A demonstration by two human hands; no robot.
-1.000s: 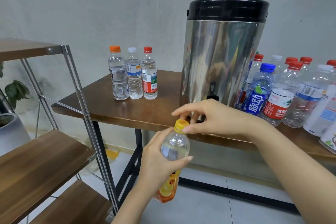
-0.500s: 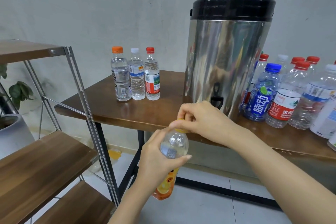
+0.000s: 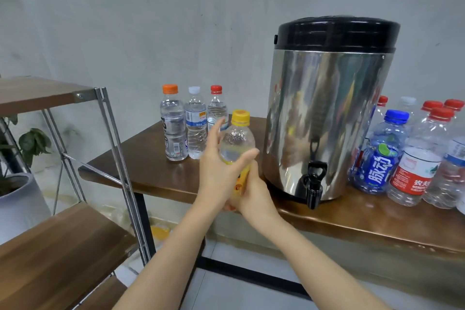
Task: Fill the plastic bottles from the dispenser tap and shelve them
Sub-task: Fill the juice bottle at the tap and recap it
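A clear plastic bottle (image 3: 237, 142) with a yellow cap and an orange-yellow label stands upright in front of the table edge, left of the steel dispenser (image 3: 327, 113). My left hand (image 3: 219, 171) holds its middle, thumb across the front and fingers behind. My right hand (image 3: 255, 192) grips its lower part from the right. The cap is on. The dispenser's black tap (image 3: 314, 184) hangs over the table edge, right of both hands. Three capped bottles with water (image 3: 173, 131) stand on the table behind my left hand.
Several capped bottles, among them a blue-labelled one (image 3: 383, 156), crowd the table (image 3: 156, 171) right of the dispenser. A wood-and-metal shelf rack (image 3: 55, 244) stands at the left, its steel post (image 3: 120, 163) near my left arm. A potted plant (image 3: 17, 199) sits behind it.
My right hand has left the yellow cap and dropped to the bottle's lower part. The bottle has risen, and the cap now shows uncovered.
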